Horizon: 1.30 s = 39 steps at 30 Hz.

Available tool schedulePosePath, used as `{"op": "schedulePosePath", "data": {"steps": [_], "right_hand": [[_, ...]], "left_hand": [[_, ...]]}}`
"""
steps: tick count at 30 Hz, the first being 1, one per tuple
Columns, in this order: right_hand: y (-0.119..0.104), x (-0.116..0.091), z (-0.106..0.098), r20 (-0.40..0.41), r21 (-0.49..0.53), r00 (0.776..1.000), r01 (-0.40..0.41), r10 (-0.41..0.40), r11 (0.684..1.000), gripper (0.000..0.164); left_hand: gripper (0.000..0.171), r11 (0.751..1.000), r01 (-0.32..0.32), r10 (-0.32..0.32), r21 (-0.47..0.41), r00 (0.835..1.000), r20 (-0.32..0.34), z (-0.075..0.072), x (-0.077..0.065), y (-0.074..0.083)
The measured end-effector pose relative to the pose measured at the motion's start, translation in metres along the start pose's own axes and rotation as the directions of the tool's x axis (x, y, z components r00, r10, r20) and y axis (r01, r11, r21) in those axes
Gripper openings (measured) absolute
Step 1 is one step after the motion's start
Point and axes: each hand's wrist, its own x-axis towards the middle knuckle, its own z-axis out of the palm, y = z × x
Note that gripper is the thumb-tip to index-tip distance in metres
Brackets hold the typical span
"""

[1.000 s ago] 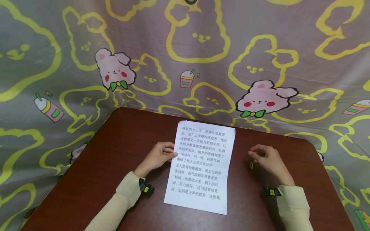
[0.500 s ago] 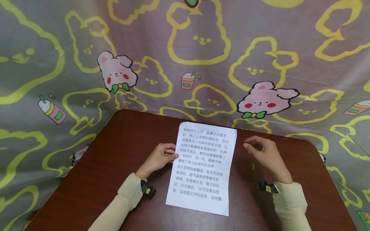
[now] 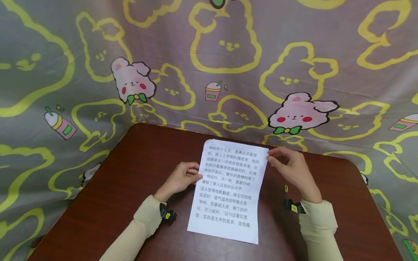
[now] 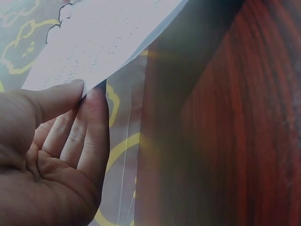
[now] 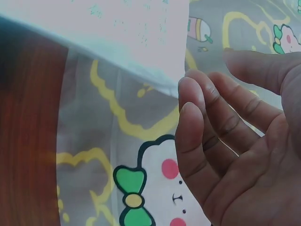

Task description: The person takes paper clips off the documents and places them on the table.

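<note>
A white sheet of paper (image 3: 228,188), printed with lines of Chinese characters, is held up over the brown table, its text facing the head camera. My left hand (image 3: 177,179) pinches its left edge; in the left wrist view the thumb (image 4: 61,100) lies on the printed face and the fingers are behind. At the upper right corner is my right hand (image 3: 295,168). In the right wrist view its thumb (image 5: 256,66) stands apart from the fingers (image 5: 190,127), whose tips are right by the paper's corner.
A small yellow paper clip (image 3: 286,188) lies on the wooden table (image 3: 156,145), below the right hand. Behind the table hangs a grey curtain (image 3: 183,43) with yellow outlines and cartoon rabbits. Each wrist wears a small black camera (image 3: 168,214).
My right hand has moved left and up, away from above the paper clip to the sheet's upper right corner. The left hand keeps its pinch on the nearly still paper.
</note>
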Motion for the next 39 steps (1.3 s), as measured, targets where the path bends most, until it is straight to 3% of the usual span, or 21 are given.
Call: {"op": "schedulePosePath", "data": {"steps": [17, 39], "right_hand": [[-0.034, 0.018, 0.017, -0.021, 0.055, 0.998, 0.052, -0.051, 0.997, 0.020], [-0.056, 0.029, 0.037, -0.045, 0.141, 0.993, 0.116, -0.110, 0.983, 0.022]], "left_hand": [[0.017, 1.000, -0.005, 0.005, -0.001, 1.000, 0.005, 0.002, 0.001, -0.002], [0.016, 1.000, 0.008, -0.008, 0.006, 1.000, 0.005, 0.003, -0.001, 0.001]]}}
